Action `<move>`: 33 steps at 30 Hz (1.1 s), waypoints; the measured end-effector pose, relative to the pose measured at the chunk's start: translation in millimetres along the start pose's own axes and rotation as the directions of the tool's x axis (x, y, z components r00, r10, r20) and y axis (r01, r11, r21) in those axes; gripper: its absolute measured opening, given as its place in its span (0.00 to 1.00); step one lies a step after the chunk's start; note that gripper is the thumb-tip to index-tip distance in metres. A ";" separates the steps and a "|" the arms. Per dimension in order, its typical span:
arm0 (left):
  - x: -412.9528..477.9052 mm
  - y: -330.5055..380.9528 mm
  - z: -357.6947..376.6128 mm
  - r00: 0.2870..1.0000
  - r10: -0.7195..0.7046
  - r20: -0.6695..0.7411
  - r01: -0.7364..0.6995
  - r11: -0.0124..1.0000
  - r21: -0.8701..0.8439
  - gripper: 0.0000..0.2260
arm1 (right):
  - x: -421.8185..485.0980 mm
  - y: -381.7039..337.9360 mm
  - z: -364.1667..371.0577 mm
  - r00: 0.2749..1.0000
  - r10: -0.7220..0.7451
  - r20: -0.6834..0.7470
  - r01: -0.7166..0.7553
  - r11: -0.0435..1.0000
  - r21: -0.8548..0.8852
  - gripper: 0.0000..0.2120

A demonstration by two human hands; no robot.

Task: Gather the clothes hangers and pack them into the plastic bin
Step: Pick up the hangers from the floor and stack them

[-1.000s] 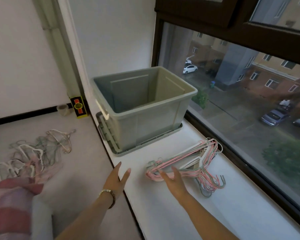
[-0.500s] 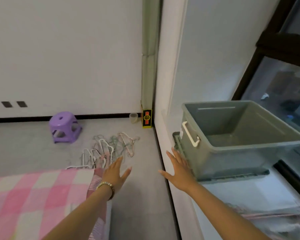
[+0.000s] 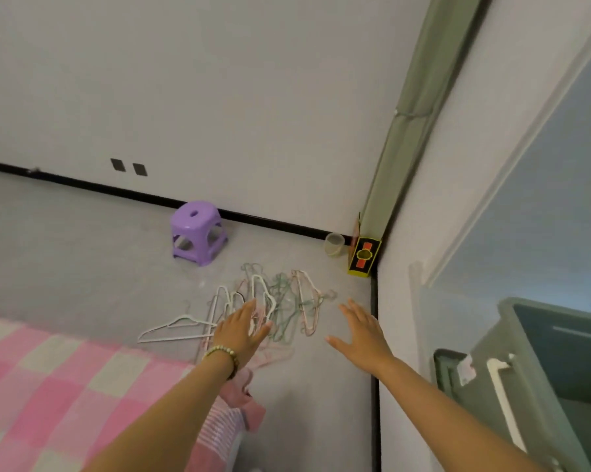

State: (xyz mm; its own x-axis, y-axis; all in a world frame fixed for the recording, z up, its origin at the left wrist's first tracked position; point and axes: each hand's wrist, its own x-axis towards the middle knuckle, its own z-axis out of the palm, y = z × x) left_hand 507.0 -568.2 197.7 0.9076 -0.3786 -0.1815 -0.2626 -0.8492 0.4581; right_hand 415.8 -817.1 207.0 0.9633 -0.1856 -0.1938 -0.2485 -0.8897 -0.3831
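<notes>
A loose tangle of clothes hangers point(image 3: 273, 308) in white, pink and green lay on the grey floor point(image 3: 82, 260), just below centre. The left hand point(image 3: 241, 330), fingers spread and empty, reached over the pile's 7 o'clock side; whether it touched the hangers could not be told. The right hand point(image 3: 362, 333), also splayed and empty, hung at the pile's 4 o'clock. The grey-green plastic bin point(image 3: 539, 376) stood at 4 o'clock. A purple stool point(image 3: 198, 233) stood at 11 o'clock of the pile.
</notes>
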 end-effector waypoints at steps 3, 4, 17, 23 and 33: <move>77.0 -12.8 4.4 0.999 -0.040 0.025 0.040 0.999 0.007 0.32 | 77.3 11.8 0.1 0.999 -0.019 0.031 0.019 1.000 -0.013 0.38; 105.5 -15.6 6.4 0.998 -0.058 0.034 0.057 0.998 0.007 0.32 | 105.6 18.0 1.9 0.999 -0.023 0.045 0.024 0.999 -0.024 0.38; 363.5 -11.2 35.4 0.983 -0.146 0.116 0.137 0.987 0.081 0.34 | 378.2 82.8 21.8 0.985 -0.048 0.169 0.056 0.998 -0.042 0.37; 458.3 -21.2 110.0 0.979 -0.184 0.085 0.182 0.983 0.026 0.34 | 481.8 137.9 61.3 0.985 -0.046 0.169 0.044 0.999 0.020 0.37; 564.0 -154.4 365.0 0.952 -0.244 0.183 0.246 0.969 0.014 0.35 | 598.1 260.1 337.1 0.947 0.181 0.264 -0.257 0.922 0.291 0.44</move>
State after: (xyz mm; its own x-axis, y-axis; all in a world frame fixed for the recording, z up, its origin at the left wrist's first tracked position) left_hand 939.9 -785.0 -293.0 0.8684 -0.2205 -0.4442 -0.0361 -0.9214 0.3868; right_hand 893.1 -1018.9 -313.0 0.8410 -0.2267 -0.4913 -0.5061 -0.6508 -0.5660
